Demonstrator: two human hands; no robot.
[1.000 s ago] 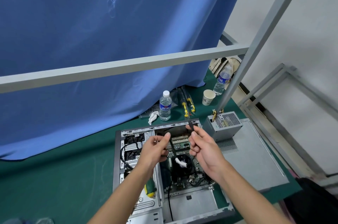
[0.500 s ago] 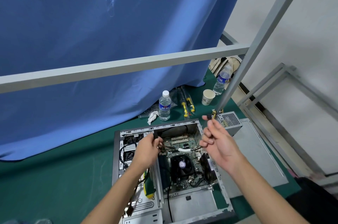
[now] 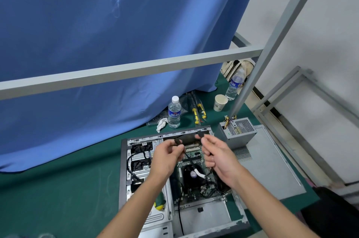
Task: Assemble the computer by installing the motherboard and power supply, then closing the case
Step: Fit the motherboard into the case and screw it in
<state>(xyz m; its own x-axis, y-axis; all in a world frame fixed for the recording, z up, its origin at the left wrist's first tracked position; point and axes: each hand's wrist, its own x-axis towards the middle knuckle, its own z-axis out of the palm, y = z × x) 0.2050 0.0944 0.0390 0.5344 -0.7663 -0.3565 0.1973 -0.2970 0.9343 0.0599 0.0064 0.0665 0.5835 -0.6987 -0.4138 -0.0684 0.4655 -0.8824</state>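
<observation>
On the green table point(image 3: 58, 189) lies the open grey metal computer case point(image 3: 122, 169), with the green motherboard point(image 3: 194, 160) set inside it. Above the case, the left hand point(image 3: 168, 155) has its grip closed on one black plug point(image 3: 177, 141) of a thin black cable point(image 3: 189, 160). The right hand point(image 3: 217, 154) pinches the other black plug point(image 3: 200, 133). Just beside the case on the right sits the grey metal power supply box point(image 3: 236, 131), on the flat grey side panel point(image 3: 272, 164).
</observation>
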